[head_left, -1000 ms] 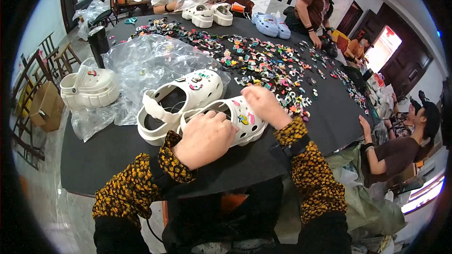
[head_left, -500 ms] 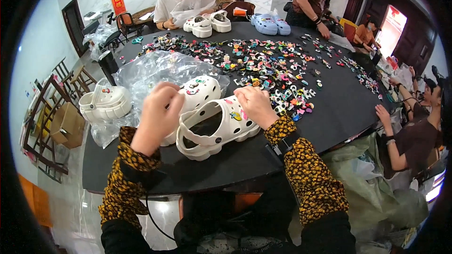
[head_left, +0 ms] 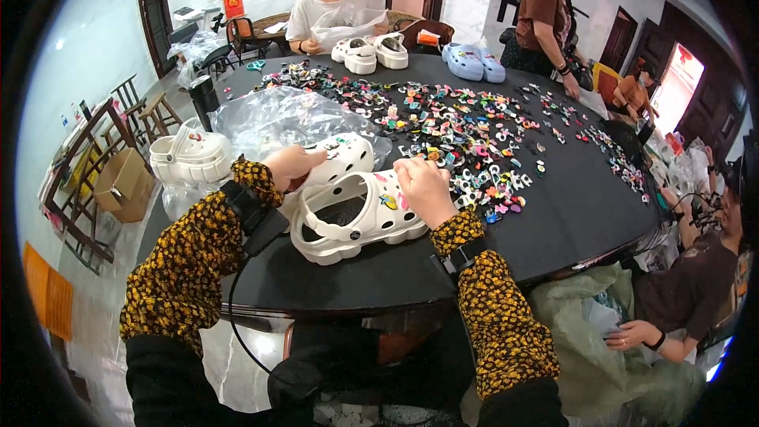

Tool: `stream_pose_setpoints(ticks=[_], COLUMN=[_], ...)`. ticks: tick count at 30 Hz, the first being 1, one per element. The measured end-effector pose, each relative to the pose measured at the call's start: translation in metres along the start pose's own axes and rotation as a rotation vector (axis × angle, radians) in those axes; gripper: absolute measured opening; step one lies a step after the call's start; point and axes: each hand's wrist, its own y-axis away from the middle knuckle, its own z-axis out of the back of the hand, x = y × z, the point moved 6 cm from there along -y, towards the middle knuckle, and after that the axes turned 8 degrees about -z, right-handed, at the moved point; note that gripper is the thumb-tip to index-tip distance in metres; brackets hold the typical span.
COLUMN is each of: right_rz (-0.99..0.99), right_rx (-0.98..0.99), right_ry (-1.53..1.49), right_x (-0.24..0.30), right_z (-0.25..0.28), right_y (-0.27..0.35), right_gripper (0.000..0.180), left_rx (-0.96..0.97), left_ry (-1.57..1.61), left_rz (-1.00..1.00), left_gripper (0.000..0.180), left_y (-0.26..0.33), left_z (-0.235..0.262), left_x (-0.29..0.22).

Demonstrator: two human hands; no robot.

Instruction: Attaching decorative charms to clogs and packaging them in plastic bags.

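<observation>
Two white clogs stand side by side in front of me. The nearer clog (head_left: 360, 225) has a strap, dark holes and colourful charms on its upper. My right hand (head_left: 427, 194) is closed over its toe, fingers bent down; whatever they pinch is hidden. Behind it is the farther clog (head_left: 348, 156), also with charms on its top. My left hand (head_left: 292, 168) lies at that clog's heel end, its fingers drawn together; what they grip cannot be made out.
Loose colourful shoe charms (head_left: 474, 122) cover much of the black table (head_left: 553, 205). Clear plastic bags (head_left: 277, 115), another white clog pair (head_left: 190, 154) and a black cylinder (head_left: 203, 101) are at left. White clogs (head_left: 371, 54) and blue clogs (head_left: 473, 62) stand at the back. Several people surround the table.
My left hand has come down from above the nearer clog's heel to the farther clog. My right hand stays at the nearer clog's toe. The view has shifted slightly.
</observation>
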Motion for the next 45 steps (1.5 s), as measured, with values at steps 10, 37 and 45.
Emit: stream_pose_setpoints(ticks=[10,37,45], right_rz=[-0.027,-0.023,-0.152], right_rx=[0.004,0.033,-0.556], right_ry=[-0.011,0.003,-0.787], right_x=[0.001,-0.004,-0.025], right_z=[0.0,-0.006,0.097], right_y=[0.0,-0.004,0.008], right_gripper=[0.025,0.023,0.017], left_rx=[-0.239,-0.141,-0.143], left_ry=[0.578,0.971,1.142], left_rz=[-0.32,-0.528,-0.519], left_gripper=[0.027,0.019,0.022], left_y=[0.045,0.08,0.091], left_z=[-0.009,-0.029,-0.038], left_x=[-0.025,-0.043,-0.056])
